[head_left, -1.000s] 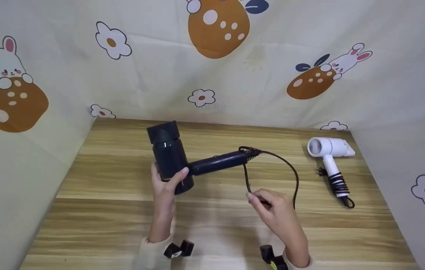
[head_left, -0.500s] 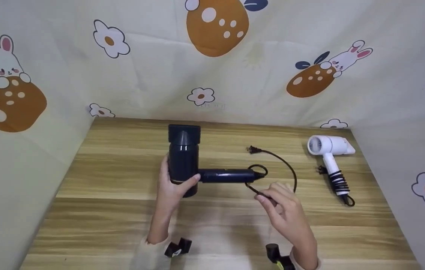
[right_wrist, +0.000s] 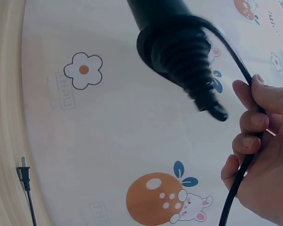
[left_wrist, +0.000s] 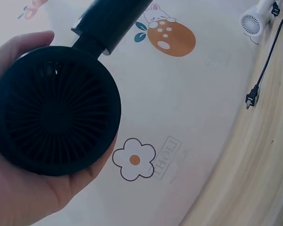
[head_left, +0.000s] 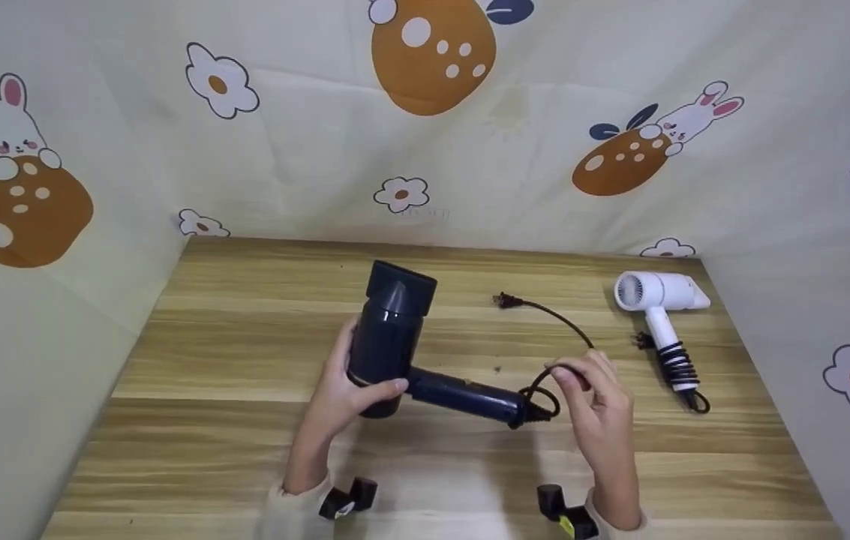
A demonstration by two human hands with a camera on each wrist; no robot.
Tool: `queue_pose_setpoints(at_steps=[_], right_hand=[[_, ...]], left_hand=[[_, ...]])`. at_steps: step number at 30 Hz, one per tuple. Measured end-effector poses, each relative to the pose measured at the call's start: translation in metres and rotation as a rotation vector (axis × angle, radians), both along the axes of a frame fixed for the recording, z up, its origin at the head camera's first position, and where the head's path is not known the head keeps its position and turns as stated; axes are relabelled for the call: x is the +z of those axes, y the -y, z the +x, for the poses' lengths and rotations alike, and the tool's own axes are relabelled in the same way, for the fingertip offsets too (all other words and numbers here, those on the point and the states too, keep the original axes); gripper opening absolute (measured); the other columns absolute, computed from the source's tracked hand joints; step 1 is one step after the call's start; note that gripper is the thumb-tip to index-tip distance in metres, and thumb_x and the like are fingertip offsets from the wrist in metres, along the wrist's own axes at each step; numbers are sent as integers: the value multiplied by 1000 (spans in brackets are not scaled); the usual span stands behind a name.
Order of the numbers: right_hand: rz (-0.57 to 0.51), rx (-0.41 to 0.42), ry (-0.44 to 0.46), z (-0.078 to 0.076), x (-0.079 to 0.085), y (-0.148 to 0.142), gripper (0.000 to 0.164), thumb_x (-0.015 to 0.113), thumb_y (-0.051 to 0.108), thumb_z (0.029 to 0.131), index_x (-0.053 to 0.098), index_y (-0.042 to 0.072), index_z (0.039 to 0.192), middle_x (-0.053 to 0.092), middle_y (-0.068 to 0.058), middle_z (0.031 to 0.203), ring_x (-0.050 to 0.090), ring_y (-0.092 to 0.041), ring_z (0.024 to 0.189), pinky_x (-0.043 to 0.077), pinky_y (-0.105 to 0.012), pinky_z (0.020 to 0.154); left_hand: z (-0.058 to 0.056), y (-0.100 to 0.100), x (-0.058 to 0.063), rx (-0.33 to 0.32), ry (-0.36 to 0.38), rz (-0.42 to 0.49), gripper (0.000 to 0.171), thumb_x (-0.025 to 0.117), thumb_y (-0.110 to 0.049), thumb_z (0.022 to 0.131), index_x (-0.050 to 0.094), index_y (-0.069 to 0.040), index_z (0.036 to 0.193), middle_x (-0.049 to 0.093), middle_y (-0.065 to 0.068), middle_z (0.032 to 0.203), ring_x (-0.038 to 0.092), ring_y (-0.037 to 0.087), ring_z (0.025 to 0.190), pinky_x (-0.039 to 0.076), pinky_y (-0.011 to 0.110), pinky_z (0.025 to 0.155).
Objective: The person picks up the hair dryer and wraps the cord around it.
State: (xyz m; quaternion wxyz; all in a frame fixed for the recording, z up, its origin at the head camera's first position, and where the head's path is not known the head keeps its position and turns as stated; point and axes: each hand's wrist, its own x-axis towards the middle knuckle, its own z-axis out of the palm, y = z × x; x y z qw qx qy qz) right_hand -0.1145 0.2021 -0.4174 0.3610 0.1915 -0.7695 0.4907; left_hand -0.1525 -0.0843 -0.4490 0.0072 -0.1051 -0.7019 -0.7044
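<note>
A dark hair dryer [head_left: 387, 341] with a flat nozzle is held off the table by my left hand [head_left: 342, 386], fingers and thumb round its barrel. In the left wrist view the round vented end of the dark hair dryer [left_wrist: 56, 113] faces the camera. Its handle points right and slightly toward me. My right hand [head_left: 601, 401] pinches the black power cord [right_wrist: 245, 167] a short way from the handle's end. There the cord loops round the ribbed sleeve [right_wrist: 184, 61]. The plug [head_left: 506, 300] lies on the table beyond the handle.
A white hair dryer [head_left: 661, 292] lies at the right of the wooden table [head_left: 207, 435], its black cord [head_left: 676, 367] wound round the handle. Patterned cloth [head_left: 304, 135] hangs behind the table and along both sides.
The dark hair dryer has moved right and nearer, its handle swinging from pointing slightly away to slightly toward me. My right hand has moved right with the cord, bringing it round the handle's end.
</note>
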Motion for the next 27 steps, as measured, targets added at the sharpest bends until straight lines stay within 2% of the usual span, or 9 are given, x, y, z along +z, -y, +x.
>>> queue_pose_setpoints(at_steps=[4, 9, 10, 13, 17, 19, 22, 25, 27], right_hand=[[-44, 3, 71, -4, -10, -4, 12, 60, -15, 79, 66, -6, 84, 47, 0, 67, 39, -6, 66, 31, -18, 61], [-62, 30, 186, -5, -16, -5, 17, 59, -15, 80, 68, -3, 88, 57, 6, 73, 46, -2, 67, 36, -16, 58], [-58, 46, 203, -6, -17, -5, 18, 58, -15, 81, 68, -2, 89, 61, 5, 76, 49, -1, 69, 38, -15, 60], [-40, 77, 265, -7, -17, -3, 19, 56, -11, 84, 70, -1, 92, 69, 3, 86, 58, -1, 79, 44, -13, 75], [16, 62, 358, -7, -18, 0, 20, 54, -5, 88, 71, 4, 96, 72, -1, 93, 63, -1, 90, 46, -13, 86], [73, 33, 391, -6, -19, 2, 19, 55, -2, 89, 71, 5, 96, 72, -3, 92, 63, -1, 87, 48, -13, 79], [174, -16, 445, -5, -20, 5, 16, 55, -1, 89, 69, 7, 88, 66, -1, 74, 57, 0, 68, 47, -16, 63], [245, -33, 484, -4, -20, 10, 16, 54, 3, 90, 62, 11, 78, 48, 7, 60, 40, 1, 53, 37, -19, 50], [274, -8, 505, -4, -20, 13, 18, 54, 6, 92, 56, 11, 75, 38, 10, 58, 33, 1, 50, 34, -19, 46]], left_hand=[[1, 2, 0, -66, -12, 74, 87, 79, 0, 64, 33, -8, 138, 52, 11, 122, 53, 25, 105, 40, 41, 94], [3, 3, 2, -74, -32, 163, 87, 77, 2, 62, 33, -3, 136, 55, 5, 118, 55, 21, 102, 43, 32, 92], [4, 4, 2, -71, -37, 186, 86, 77, 3, 61, 34, -2, 136, 55, 4, 117, 55, 20, 101, 44, 31, 91], [5, 3, 4, -56, -49, 261, 80, 74, 5, 61, 37, -2, 132, 57, 3, 114, 56, 19, 99, 46, 29, 89], [6, 0, 5, -5, -20, 365, 72, 70, 8, 62, 42, -7, 127, 58, 3, 110, 56, 19, 96, 47, 29, 88], [6, -2, 6, 36, 6, 415, 70, 68, 10, 63, 42, -7, 125, 58, 3, 108, 56, 18, 95, 47, 29, 86], [5, -5, 6, 108, 37, 478, 68, 64, 13, 63, 41, -5, 125, 58, 4, 108, 56, 18, 95, 48, 29, 86], [4, -8, 6, 176, 60, 507, 66, 63, 13, 65, 42, -4, 124, 58, 4, 107, 56, 18, 96, 48, 28, 86], [3, -10, 6, 213, 79, 517, 65, 63, 13, 65, 42, -4, 124, 58, 4, 107, 56, 18, 95, 48, 29, 86]])
